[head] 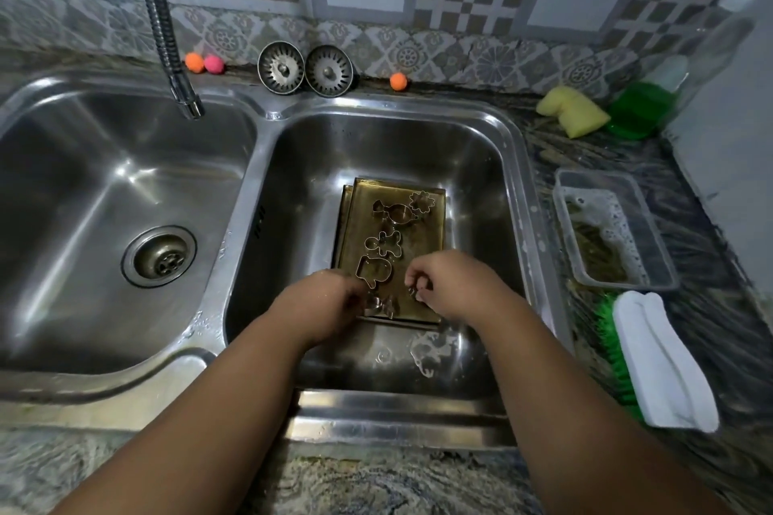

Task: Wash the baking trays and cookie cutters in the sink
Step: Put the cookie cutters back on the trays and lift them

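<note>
Stainless sink basin [376, 146]: left hand [326, 305] and right hand [449, 284] are each pinching steel cookie cutters [378, 306]; golden rectangular trays [422, 240] under fingers probably needing soaping next.

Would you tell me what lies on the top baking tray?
Several cookie cutters lie on the baking tray; the left hand and right hand cover its near end, hiding what lies there.

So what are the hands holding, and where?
The right hand pinches a small cutter by its rim. The left hand seems to grip a second cutter by its edge.
</note>
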